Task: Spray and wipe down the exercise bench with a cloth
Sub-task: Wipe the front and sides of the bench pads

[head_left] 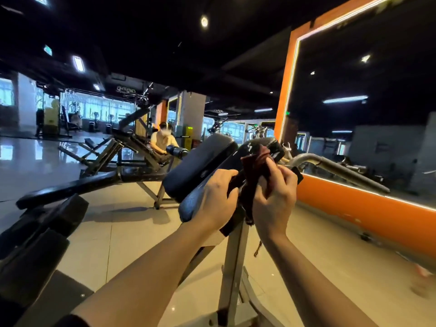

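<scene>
The exercise bench [203,171], taken here as the reference landmark, presents two black padded rests mounted on a pale metal post [233,260], and both hands are working at the near edge of those pads. The dark red cloth [256,171] lies bunched across the gap between the two pads, with one end trailing down beside the post. Principal risk, in my judgement: the cloth is gathered into a wad rather than spread flat, so a wipe from this position would likely cover only a narrow strip of pad and leave the outer surfaces untouched. A second risk is that the hanging end could snag on the post or the bracket below the pads and pull the cloth from the fingers. No spray bottle is visible anywhere near the bench, so whether the pads have been wetted cannot be confirmed; the sheen on the pad furthest from the viewer may be lighting only. Grip findings: the left hand [215,199] rests over the near pad, fingers curled closed and pinching one end of the cloth against the pad edge. The right hand [274,197], just beside the left and nearer the orange mirror frame [286,90], is closed around the bunched middle of the cloth, thumb pressing upward into the fabric.
</scene>
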Tool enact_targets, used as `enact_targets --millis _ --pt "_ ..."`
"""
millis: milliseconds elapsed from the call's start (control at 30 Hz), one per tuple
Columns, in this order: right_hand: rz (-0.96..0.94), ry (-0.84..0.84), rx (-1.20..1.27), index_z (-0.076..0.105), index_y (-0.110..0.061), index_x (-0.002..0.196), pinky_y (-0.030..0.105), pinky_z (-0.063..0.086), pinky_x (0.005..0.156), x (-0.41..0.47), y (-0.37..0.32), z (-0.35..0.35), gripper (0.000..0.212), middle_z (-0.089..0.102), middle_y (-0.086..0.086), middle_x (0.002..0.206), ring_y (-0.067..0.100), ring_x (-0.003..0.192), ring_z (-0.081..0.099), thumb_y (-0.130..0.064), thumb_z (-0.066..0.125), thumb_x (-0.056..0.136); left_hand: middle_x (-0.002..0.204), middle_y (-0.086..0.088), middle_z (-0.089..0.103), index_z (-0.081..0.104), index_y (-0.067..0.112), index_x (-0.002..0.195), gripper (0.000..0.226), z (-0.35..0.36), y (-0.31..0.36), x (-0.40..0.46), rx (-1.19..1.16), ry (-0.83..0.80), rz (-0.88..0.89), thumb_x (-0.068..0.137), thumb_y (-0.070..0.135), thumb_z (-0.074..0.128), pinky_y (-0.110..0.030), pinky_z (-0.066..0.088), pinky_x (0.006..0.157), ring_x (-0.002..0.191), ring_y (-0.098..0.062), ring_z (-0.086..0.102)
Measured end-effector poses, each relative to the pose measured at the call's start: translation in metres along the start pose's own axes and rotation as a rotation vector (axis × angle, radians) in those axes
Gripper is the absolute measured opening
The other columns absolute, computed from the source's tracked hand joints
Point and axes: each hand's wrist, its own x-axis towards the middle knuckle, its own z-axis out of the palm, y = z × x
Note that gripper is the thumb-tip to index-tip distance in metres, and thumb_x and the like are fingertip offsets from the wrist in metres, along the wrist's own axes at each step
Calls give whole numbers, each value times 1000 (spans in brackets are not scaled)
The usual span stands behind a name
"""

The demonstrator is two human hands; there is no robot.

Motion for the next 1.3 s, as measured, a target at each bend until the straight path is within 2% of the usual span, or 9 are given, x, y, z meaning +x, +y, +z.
enact_targets --millis 100,200,300,467,633,800,967,1167,1300 --pt "21 -68 -180 54 -11 135 24 26 109 47 6 18 44 37 16 145 28 134 36 -2 55 93 132 3 51 51 20 133 39 10 -21 17 108 -25 58 95 10 54 -15 28 97 123 -10 45" --pt "111 -196 -400 51 -14 134 35 34 109 93 24 37 43 44 12 137 31 126 43 -7 55 91 137 6 48 48 25 138 45 17 -39 28 178 -63 116 95 15 56 -15 26 99 127 -7 40" --pt "150 -170 -559 50 -13 131 37 40 96 95 28 43 42 57 11 122 30 111 51 -10 54 89 137 7 48 46 24 141 48 17 -51 35 220 -72 230 94 18 59 -13 23 99 128 -5 35" --pt "-198 -300 -564 59 -7 118 38 49 66 22 29 32 35 66 14 100 33 81 60 -8 63 83 118 -4 64 61 9 127 41 27 -58 39 209 58 336 86 8 66 -27 38 97 116 -11 42" --pt "-143 -227 -650 53 -10 122 35 48 91 88 50 32 38 60 10 115 27 104 56 -13 63 86 108 -4 68 66 10 118 40 31 -55 41 177 110 327 80 0 70 -29 44 89 108 -21 55" --pt "-183 -266 -709 53 -12 125 49 30 111 27 29 41 40 62 8 118 27 115 57 -18 43 87 113 -6 66 65 10 120 41 30 -51 39 146 100 238 80 -2 69 -29 42 94 113 -21 55" --pt "-279 -240 -680 57 -17 96 37 47 81 65 45 28 12 65 2 87 24 75 60 -17 62 86 118 0 64 63 13 125 45 22 -56 34 136 35 262 82 -1 67 -32 40 100 118 -17 50" --pt "-136 -237 -687 59 -10 107 33 50 73 36 36 45 25 65 9 94 27 80 61 -11 63 83 127 2 62 60 14 130 47 24 -63 28 97 45 289 85 -1 63 -24 29 104 124 0 35" --pt "-145 -428 -582 60 -16 112 37 54 67 2 22 19 24 70 7 93 32 80 67 -17 59 89 117 -2 67 67 9 119 38 15 -69 27 142 42 296 83 5 55 -29 34 104 122 -10 44"
